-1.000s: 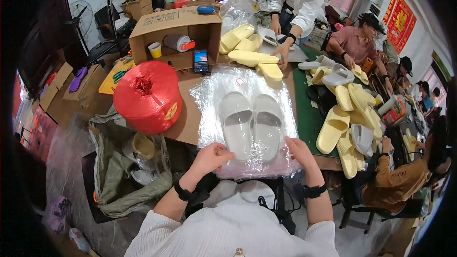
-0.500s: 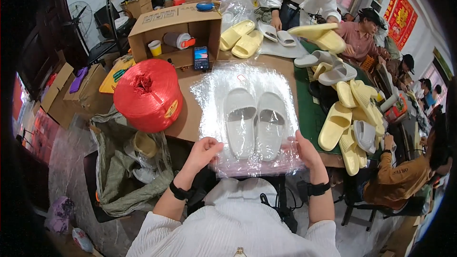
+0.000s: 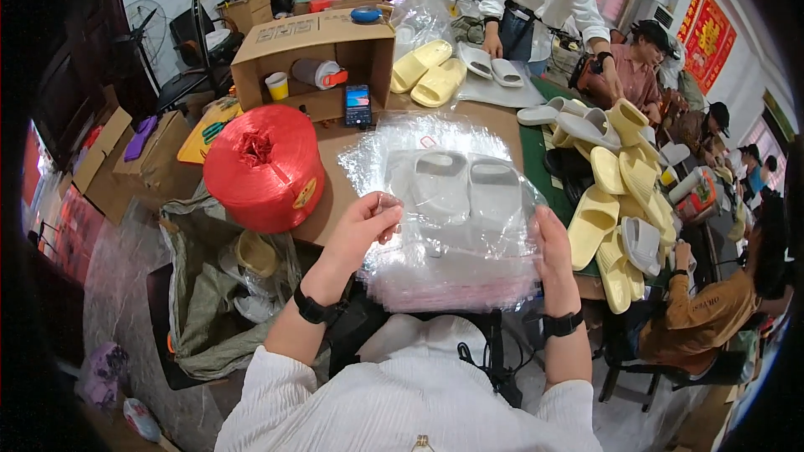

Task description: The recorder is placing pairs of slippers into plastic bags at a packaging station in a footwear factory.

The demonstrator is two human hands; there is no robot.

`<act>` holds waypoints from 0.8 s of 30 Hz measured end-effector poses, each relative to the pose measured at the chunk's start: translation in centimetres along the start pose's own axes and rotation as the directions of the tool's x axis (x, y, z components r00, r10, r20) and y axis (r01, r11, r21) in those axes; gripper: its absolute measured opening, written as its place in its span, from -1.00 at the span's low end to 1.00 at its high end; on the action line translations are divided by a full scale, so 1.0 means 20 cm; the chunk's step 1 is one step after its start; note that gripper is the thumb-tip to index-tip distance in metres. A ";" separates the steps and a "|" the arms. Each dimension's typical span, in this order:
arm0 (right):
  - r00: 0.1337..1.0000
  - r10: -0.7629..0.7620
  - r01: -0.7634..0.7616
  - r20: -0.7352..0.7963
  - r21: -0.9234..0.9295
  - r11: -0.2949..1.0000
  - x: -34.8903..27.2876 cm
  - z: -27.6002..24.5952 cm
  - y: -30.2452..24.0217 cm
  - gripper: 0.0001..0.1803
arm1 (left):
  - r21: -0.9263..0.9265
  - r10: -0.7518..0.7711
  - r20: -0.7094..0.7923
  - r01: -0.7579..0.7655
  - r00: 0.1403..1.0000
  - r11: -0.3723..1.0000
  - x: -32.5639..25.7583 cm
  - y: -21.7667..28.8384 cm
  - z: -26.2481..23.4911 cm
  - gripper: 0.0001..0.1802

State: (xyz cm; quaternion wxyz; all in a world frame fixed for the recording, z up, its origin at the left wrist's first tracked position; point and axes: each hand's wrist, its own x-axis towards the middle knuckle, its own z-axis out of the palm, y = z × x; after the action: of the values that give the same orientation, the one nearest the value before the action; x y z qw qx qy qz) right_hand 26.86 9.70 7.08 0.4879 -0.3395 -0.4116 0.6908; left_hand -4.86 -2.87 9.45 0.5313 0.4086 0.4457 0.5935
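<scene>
Between my hands is a clear plastic bag (image 3: 481, 241) with a pair of light grey slide slippers (image 3: 494, 194) inside, toes toward me less clear under the glare. My left hand (image 3: 365, 224) pinches the bag's left edge between thumb and fingers. At the opposite edge, my right hand (image 3: 554, 244) grips the plastic with the thumb up. Under the bag lies a stack of clear plastic bags (image 3: 452, 296) with pinkish near edges, on the cardboard-topped table (image 3: 328, 169).
A big red twine roll (image 3: 266, 169) stands left, before an open carton (image 3: 311, 29) holding a cup and bottle; a phone (image 3: 357, 105) leans there. Yellow and grey slippers (image 3: 596, 218) pile up right. An open woven sack (image 3: 205, 301) sits lower left. A co-worker (image 3: 544, 8) stands across.
The bagged slippers, flat on the stack before, are now raised and tilted by my hands, which have moved up. Across the table, the co-worker's yellow slippers have gone onto the pile.
</scene>
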 end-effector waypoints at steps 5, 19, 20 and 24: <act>0.949 0.307 -0.309 0.063 0.021 0.951 -0.10 -0.15 0.03 -0.78 | 0.023 -0.133 -0.007 0.133 0.991 0.991 -0.07 -0.14 -0.05 -0.78; 0.930 0.338 -0.100 0.147 -0.783 0.614 -0.21 -0.17 -0.11 -0.80 | 0.323 -0.139 0.093 0.102 0.986 0.941 -0.16 -0.28 -0.17 -0.86; 0.957 0.202 0.023 0.206 -0.752 0.659 -0.21 -0.17 -0.12 -0.84 | 0.329 -0.050 0.107 0.013 0.993 0.944 -0.17 -0.27 -0.16 -0.87; 0.991 -0.008 0.093 0.133 -0.649 0.755 -0.24 -0.09 -0.15 -0.94 | 0.452 0.099 0.061 -0.116 0.993 0.884 -0.16 -0.21 -0.09 -0.86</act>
State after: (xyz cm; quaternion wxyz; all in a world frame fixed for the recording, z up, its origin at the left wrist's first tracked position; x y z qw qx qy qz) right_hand 30.98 6.11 9.42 0.3311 -0.4342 -0.6647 0.5099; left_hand -5.21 -6.11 4.92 0.3952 0.5561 0.5393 0.4937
